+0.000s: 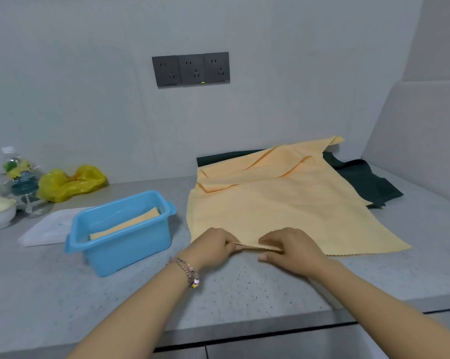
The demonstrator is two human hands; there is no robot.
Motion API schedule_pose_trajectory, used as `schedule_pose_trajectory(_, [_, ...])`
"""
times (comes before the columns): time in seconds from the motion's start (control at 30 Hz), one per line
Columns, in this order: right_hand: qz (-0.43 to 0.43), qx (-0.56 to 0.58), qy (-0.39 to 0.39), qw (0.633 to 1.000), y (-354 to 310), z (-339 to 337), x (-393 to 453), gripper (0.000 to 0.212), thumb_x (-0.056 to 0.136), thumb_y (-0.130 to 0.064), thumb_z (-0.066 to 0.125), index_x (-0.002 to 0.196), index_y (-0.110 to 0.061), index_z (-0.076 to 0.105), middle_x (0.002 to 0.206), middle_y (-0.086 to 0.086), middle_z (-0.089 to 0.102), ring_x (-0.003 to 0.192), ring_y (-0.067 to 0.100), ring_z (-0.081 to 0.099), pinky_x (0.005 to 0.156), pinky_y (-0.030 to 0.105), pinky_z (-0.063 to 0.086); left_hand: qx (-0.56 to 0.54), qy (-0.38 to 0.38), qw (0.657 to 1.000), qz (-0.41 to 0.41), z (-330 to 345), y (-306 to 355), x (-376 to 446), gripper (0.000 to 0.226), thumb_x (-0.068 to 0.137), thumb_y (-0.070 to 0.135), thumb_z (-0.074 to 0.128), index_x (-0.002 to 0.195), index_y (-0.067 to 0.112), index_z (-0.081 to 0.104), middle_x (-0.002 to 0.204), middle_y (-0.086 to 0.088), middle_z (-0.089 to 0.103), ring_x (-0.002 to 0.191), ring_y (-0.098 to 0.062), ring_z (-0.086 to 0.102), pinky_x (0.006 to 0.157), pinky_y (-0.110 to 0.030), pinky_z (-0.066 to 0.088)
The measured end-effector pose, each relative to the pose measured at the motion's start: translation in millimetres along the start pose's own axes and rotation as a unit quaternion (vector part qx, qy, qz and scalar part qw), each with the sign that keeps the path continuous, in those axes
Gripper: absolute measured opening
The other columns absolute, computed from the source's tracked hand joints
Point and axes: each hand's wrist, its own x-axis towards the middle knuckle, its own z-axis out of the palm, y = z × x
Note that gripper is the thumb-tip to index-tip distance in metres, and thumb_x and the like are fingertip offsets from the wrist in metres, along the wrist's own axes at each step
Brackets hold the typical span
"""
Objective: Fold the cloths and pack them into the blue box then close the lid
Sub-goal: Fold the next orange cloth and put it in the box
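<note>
Pinching the near edge of the yellow cloth with left hand and right hand, fingers clamped on its hem, likely readying a fold; lying spread on the surface beside the blue box, already holding one folded cloth

Single head-worn view looks forward and down, close over the countertop

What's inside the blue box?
One folded orange cloth lies in the blue box. The near wall hides the bottom, so anything beneath the cloth cannot be seen.
</note>
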Motion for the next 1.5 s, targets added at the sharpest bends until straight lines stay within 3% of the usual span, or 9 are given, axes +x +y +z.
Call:
schedule_pose_trajectory(0.13, [0.059, 0.005, -0.032, 0.998, 19, -10, -27, 0.034, 0.092, -0.045, 0.052, 0.120, -0.029, 0.062, 0.126, -0.012, 0.060, 0.116, 0.010, 0.054, 0.093, 0.020, 0.040, 0.022, -0.054, 0.998, -0.025, -17, -3, -12, 0.039, 0.094, 0.035, 0.053, 0.067, 0.008, 0.058, 0.066, -0.005, 0.051, 0.064, -0.014, 0.039, 0.062, -0.027, 0.033])
schedule_pose_trajectory(0.27, [0.064, -0.024, -0.081, 0.994, 18, -29, -39, 0.023, 0.096, -0.033, 0.048, 0.085, -0.028, 0.068, 0.076, -0.013, 0.064, 0.072, 0.010, 0.053, 0.058, 0.019, 0.036, 0.088, -0.119, 0.989, -0.030, -34, 8, -21, 0.046, 0.094, 0.037, 0.051, 0.058, 0.019, 0.029, 0.058, 0.004, 0.029, 0.056, -0.012, 0.027, 0.053, -0.026, 0.021])
schedule_pose_trajectory(0.43, [0.069, -0.012, -0.202, 0.977, 0, -63, -44, 0.046, 0.092, -0.034, 0.052, 0.057, -0.019, 0.027, 0.054, -0.006, 0.028, 0.051, 0.012, 0.025, 0.052, 0.027, 0.018, 0.108, -0.225, 0.965, -0.077, -51, 30, -32, 0.038, 0.091, 0.043, 0.054, 0.061, 0.023, 0.047, 0.063, 0.010, 0.045, 0.060, -0.008, 0.040, 0.063, -0.024, 0.032])
schedule_pose_trajectory(0.63, [0.116, -0.011, -0.374, 0.920, -27, -90, -37, 0.034, 0.086, -0.041, 0.061, 0.054, -0.030, 0.058, 0.054, -0.017, 0.052, 0.053, 0.002, 0.048, 0.056, 0.019, 0.035, 0.021, -0.341, 0.927, -0.156, -59, 32, -44, 0.021, 0.090, 0.038, 0.060, 0.076, 0.021, 0.059, 0.076, 0.006, 0.060, 0.067, -0.010, 0.054, 0.071, -0.026, 0.043])
schedule_pose_trajectory(0.73, [0.106, -0.046, -0.303, 0.946, -31, -81, -21, 0.028, 0.086, -0.037, 0.062, 0.069, -0.016, 0.059, 0.066, -0.005, 0.051, 0.062, 0.013, 0.047, 0.057, 0.024, 0.033, 0.153, -0.229, 0.955, -0.113, -53, 19, -41, 0.039, 0.089, 0.048, 0.055, 0.061, 0.023, 0.043, 0.063, 0.009, 0.044, 0.060, -0.011, 0.041, 0.062, -0.027, 0.033])
schedule_pose_trajectory(0.83, [0.113, -0.151, -0.170, 0.967, -29, -60, -7, 0.041, 0.087, -0.036, 0.060, 0.058, -0.017, 0.038, 0.059, -0.004, 0.042, 0.058, 0.016, 0.040, 0.054, 0.027, 0.027, 0.088, -0.084, 0.989, -0.082, -37, 4, -36, 0.042, 0.090, 0.038, 0.055, 0.056, 0.023, 0.037, 0.060, 0.004, 0.040, 0.058, -0.016, 0.038, 0.055, -0.028, 0.030])
schedule_pose_trajectory(0.97, [0.086, -0.280, -0.059, 0.954, -22, -27, 8, 0.038, 0.090, -0.041, 0.052, 0.059, -0.023, 0.038, 0.070, -0.007, 0.051, 0.078, 0.018, 0.047, 0.076, 0.030, 0.028, 0.121, 0.053, 0.990, -0.042, -13, -12, -29, 0.018, 0.092, 0.025, 0.054, 0.079, 0.017, 0.063, 0.104, -0.005, 0.061, 0.096, -0.024, 0.057, 0.084, -0.034, 0.046])
schedule_pose_trajectory(1.2, [0.043, -0.326, 0.029, 0.944, -9, -1, 32, 0.031, 0.092, -0.043, 0.045, 0.104, -0.024, 0.067, 0.106, -0.002, 0.063, 0.111, 0.024, 0.046, 0.108, 0.038, 0.019, 0.073, 0.103, 0.991, -0.048, 8, -26, -8, 0.027, 0.084, 0.023, 0.051, 0.109, 0.017, 0.060, 0.122, 0.004, 0.050, 0.109, -0.016, 0.050, 0.094, -0.030, 0.041])
schedule_pose_trajectory(1.5, [0.049, -0.212, 0.230, 0.949, -13, 31, 19, 0.019, 0.062, -0.022, 0.085, 0.059, -0.015, 0.067, 0.050, -0.001, 0.061, 0.056, 0.025, 0.058, 0.085, 0.039, 0.049, 0.055, 0.201, 0.976, -0.068, 16, -35, 13, 0.042, 0.091, 0.028, 0.044, 0.132, 0.019, 0.049, 0.127, 0.000, 0.049, 0.116, -0.022, 0.048, 0.103, -0.037, 0.034])
